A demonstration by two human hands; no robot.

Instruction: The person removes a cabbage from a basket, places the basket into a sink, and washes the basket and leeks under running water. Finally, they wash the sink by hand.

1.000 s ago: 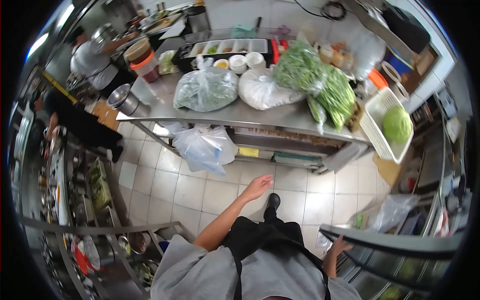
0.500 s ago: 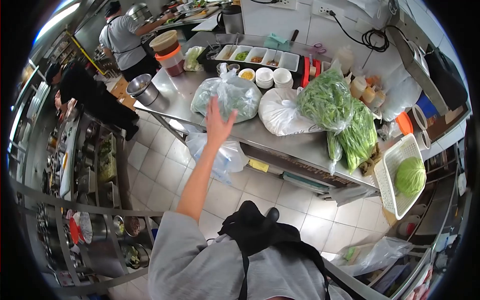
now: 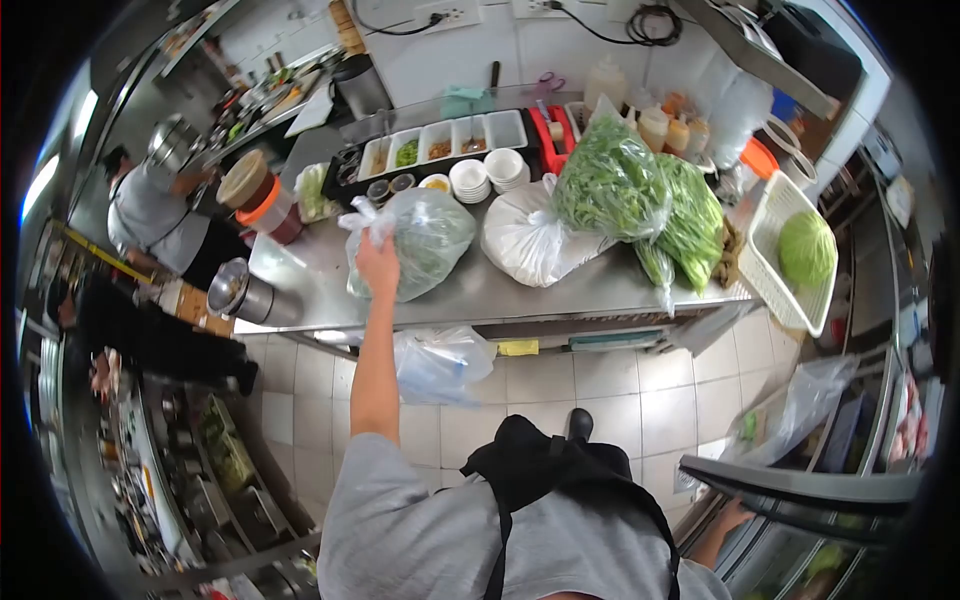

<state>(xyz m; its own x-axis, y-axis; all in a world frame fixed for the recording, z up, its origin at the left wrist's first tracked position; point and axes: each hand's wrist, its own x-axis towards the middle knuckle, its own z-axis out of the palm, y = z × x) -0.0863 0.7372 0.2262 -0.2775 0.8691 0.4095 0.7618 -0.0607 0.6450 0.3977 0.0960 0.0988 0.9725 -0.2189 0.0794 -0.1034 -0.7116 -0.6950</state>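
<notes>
Left hand (image 3: pixel 377 266) on upright greens bag (image 3: pixel 415 240), knot upward

A clear plastic bag of greens (image 3: pixel 425 240) is sitting upright on the steel tabletop (image 3: pixel 310 275), its knotted top sticking up.

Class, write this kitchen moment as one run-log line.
left hand: grips clear bag of greens on steel counter | right hand: on fridge door | white bag: beside
</notes>
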